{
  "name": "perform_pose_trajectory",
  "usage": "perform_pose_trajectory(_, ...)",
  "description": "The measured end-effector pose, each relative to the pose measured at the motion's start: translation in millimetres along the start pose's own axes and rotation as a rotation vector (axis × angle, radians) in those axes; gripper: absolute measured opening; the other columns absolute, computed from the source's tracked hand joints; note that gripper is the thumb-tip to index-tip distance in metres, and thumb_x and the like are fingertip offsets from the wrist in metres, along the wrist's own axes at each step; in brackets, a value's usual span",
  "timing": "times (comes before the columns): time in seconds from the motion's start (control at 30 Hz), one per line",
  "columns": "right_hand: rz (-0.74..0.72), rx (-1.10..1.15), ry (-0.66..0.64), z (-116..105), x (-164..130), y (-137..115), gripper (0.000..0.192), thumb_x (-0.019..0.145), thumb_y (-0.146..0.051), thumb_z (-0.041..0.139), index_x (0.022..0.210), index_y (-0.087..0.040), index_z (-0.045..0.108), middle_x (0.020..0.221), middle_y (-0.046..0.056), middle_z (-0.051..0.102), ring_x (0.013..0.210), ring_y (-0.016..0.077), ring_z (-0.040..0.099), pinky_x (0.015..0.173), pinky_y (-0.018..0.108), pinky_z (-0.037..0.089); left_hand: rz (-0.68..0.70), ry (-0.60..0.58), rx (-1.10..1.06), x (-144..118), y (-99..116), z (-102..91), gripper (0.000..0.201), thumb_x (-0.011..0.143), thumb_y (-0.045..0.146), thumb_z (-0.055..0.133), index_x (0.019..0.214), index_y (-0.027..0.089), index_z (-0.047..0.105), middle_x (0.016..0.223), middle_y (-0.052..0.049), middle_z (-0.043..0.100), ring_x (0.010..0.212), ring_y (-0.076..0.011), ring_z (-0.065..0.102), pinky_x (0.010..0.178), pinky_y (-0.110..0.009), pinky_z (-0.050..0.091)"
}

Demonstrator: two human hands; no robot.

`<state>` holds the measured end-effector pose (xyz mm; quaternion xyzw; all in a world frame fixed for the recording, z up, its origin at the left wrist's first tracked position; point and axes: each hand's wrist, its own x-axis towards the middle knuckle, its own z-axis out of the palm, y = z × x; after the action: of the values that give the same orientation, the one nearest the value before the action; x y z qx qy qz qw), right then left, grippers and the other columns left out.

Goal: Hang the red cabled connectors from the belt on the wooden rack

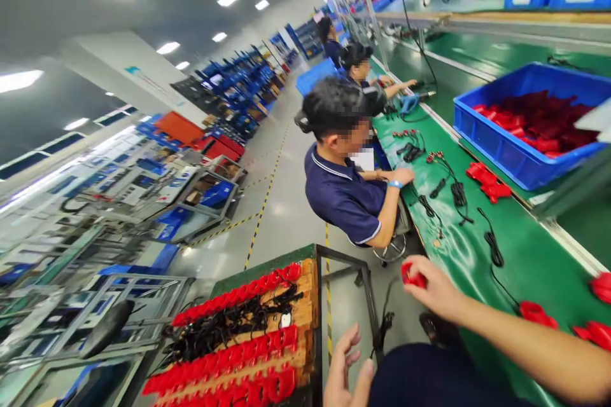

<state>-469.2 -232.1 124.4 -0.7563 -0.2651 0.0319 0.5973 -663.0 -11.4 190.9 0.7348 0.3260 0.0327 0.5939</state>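
Note:
My right hand (432,289) is closed around a small red plastic part (413,275), held out over the gap between the bench and a cart. A black cable (383,327) hangs below that part and seems joined to it; its lower end is blurred. My left hand (346,369) is lower down, near the cart's corner, with fingers apart and nothing in them. Left of it, the wooden cart top (309,296) carries rows of red plastic parts (252,356) and a heap of black cables (233,321).
On the green bench (458,267) lie coiled black cables (494,248) and red parts (537,315). A blue bin (515,156) of red pieces stands behind them. A seated co-worker (341,184) works ahead, with others beyond. Yellow-black floor tape (260,216) marks the aisle.

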Motion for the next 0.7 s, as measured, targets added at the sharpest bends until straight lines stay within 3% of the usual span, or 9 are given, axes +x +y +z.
perform_pose_trajectory(0.1, 0.152, 0.05, 0.138, 24.6, 27.9, 33.3, 0.024, 0.079, -0.029, 0.066, 0.075, -0.024, 0.043, 0.103, 0.009, 0.066, 0.098, 0.026, 0.061, 0.089, 0.044, 0.05, -0.077, -0.034, -0.065, -10.8, -8.8, -0.9, 0.072, 0.074, 0.068, 0.078, 0.126, 0.02, 0.066, 0.133, -0.022, 0.065, 0.11, -0.035, 0.07, 0.09, -0.043, 0.059)
perform_pose_trajectory(0.17, 0.165, 0.052, 0.157, 35.8, 40.2, 48.6, 0.024, 0.079, -0.028, 0.066, 0.076, -0.024, 0.043, 0.105, 0.008, 0.064, 0.1, 0.0259, 0.059, 0.091, 0.044, 0.048, -0.147, -0.029, -0.097, -16.5, -15.9, -3.5, 0.073, 0.072, 0.07, 0.079, 0.123, 0.019, 0.066, 0.127, -0.022, 0.068, 0.098, -0.0311, 0.073, 0.082, -0.038, 0.06)
perform_pose_trajectory(0.27, 0.13, 0.048, 0.139, 49.4, 45.1, 52.5, 0.022, 0.078, -0.024, 0.066, 0.077, -0.024, 0.044, 0.107, 0.008, 0.064, 0.104, 0.0267, 0.056, 0.095, 0.045, 0.045, -0.175, 0.01, -0.112, -21.1, -26.6, -8.7, 0.073, 0.069, 0.071, 0.081, 0.121, 0.02, 0.067, 0.125, -0.021, 0.069, 0.098, -0.0305, 0.073, 0.079, -0.036, 0.06)
perform_pose_trajectory(0.43, 0.072, 0.05, 0.054, 71.0, 27.4, 33.3, 0.021, 0.079, -0.022, 0.069, 0.08, -0.024, 0.048, 0.11, 0.009, 0.064, 0.105, 0.0272, 0.056, 0.095, 0.045, 0.045, -0.154, 0.039, -0.095, -26.6, -43.8, -11.1, 0.074, 0.072, 0.071, 0.079, 0.126, 0.021, 0.066, 0.132, -0.022, 0.066, 0.104, -0.0316, 0.072, 0.09, -0.039, 0.058)
perform_pose_trajectory(0.57, 0.116, 0.124, -0.036, 86.1, 11.2, 9.2, 0.027, 0.081, -0.028, 0.072, 0.078, -0.024, 0.046, 0.108, 0.008, 0.064, 0.102, 0.0248, 0.058, 0.091, 0.039, 0.046, -0.13, 0.051, -0.084, -37.1, -59.2, -9.6, 0.075, 0.076, 0.07, 0.076, 0.13, 0.021, 0.061, 0.133, -0.021, 0.065, 0.102, -0.0284, 0.071, 0.093, -0.038, 0.056)
perform_pose_trajectory(0.7, 0.171, 0.231, -0.224, 96.1, -0.6, -28.9, 0.034, 0.079, -0.029, 0.077, 0.076, -0.023, 0.044, 0.103, 0.005, 0.062, 0.098, 0.0224, 0.059, 0.087, 0.036, 0.044, -0.108, 0.065, -0.036, -41.4, -72.7, -13.0, 0.07, 0.083, 0.063, 0.073, 0.138, 0.023, 0.055, 0.144, -0.019, 0.056, 0.104, -0.0249, 0.068, 0.091, -0.036, 0.055)
